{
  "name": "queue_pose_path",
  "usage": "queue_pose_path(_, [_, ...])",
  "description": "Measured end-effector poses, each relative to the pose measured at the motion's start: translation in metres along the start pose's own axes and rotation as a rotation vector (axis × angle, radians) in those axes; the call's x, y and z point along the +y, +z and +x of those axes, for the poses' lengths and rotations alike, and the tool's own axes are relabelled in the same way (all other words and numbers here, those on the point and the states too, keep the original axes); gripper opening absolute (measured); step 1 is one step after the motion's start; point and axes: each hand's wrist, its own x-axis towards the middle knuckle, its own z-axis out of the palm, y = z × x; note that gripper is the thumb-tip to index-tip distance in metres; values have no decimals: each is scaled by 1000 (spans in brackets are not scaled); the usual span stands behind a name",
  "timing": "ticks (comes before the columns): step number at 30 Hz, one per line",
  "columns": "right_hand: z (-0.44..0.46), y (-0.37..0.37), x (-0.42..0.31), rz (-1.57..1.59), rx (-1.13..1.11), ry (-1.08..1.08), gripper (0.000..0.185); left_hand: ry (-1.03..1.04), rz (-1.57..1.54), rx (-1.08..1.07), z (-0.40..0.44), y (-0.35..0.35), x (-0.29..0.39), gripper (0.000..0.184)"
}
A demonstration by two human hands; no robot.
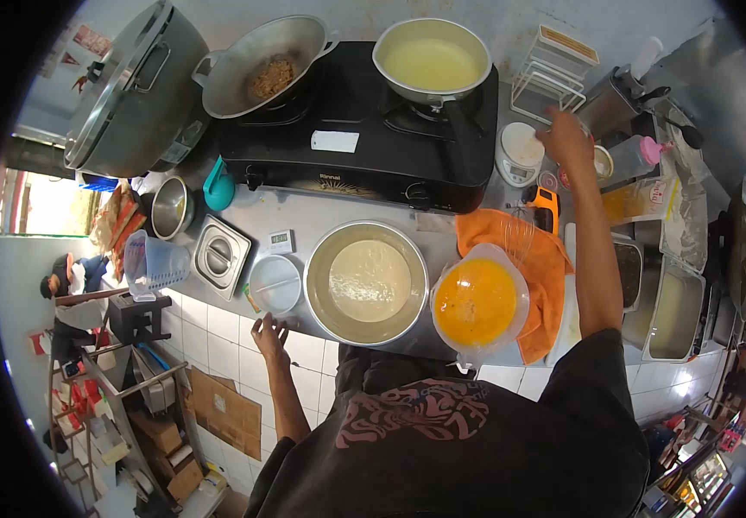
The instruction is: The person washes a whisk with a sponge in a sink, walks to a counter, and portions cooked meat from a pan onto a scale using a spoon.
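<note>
At the back right, my right hand [567,142] reaches beside a white kitchen scale [522,148]. Its fingers look apart, with nothing visible in them, though part of the hand is turned away. My left hand [270,339] hangs at the counter's front edge, fingers spread and holding nothing, just below a translucent round tub [275,287]. Between the hands stand a large metal bowl of pale batter [370,281] and a clear plastic jug of beaten egg [477,300]. A wire whisk [520,237] lies by an orange cloth [539,293].
A black two-burner stove [351,129] carries a wok with brown crumbs [274,78] and a pan of yellow liquid [432,59]. A large steel pot [135,95] is at the far left. A small timer [281,242] and lidded steel container [220,255] sit front left; steel trays [675,311] stand right.
</note>
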Motion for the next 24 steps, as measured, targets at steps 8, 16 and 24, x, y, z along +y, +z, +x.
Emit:
queue_pose_path(8, [35,92,33,253,-348,-15,105,151,-148,-97,-16,18,7,56])
queue_pose_path(16, [46,124,34,-170,-269,37,106,185,16,-6,-16,-3,15,43])
queue_pose_path(24, [25,33,29,-159,-60,63,103,207,22,-42,-20,-59,42,42])
